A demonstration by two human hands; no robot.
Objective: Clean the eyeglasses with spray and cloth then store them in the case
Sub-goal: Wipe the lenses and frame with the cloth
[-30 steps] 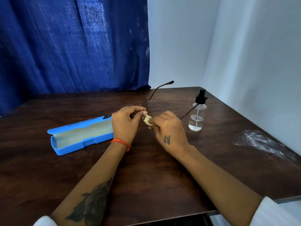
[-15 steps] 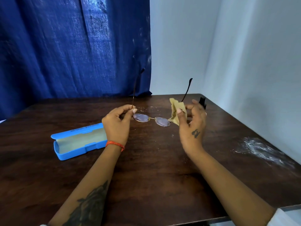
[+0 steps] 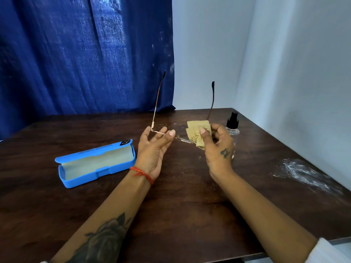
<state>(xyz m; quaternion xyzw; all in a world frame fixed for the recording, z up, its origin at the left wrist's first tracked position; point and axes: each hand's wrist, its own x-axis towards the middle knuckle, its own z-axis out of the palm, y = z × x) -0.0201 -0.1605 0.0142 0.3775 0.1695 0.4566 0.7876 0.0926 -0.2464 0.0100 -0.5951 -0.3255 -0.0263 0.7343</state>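
Note:
The thin-framed eyeglasses (image 3: 159, 103) are held above the table with both temple arms pointing up. My left hand (image 3: 154, 149) pinches the left end of the frame between thumb and fingers, palm turned toward me. My right hand (image 3: 218, 147) grips a tan cloth (image 3: 197, 134) wrapped over the right lens, which is hidden under it. The clear spray bottle (image 3: 232, 128) with a black nozzle stands just behind my right hand. The blue case (image 3: 95, 164) lies open on the table to the left of my left hand.
The dark wooden table (image 3: 171, 215) carries a white powdery smear (image 3: 305, 173) near its right edge. A blue curtain (image 3: 85, 54) hangs behind, and white walls close the back right corner.
The glasses went from low between both hands to raised with both temples upright. The cloth unfolded, then moved over the right lens. My left palm turned toward me.

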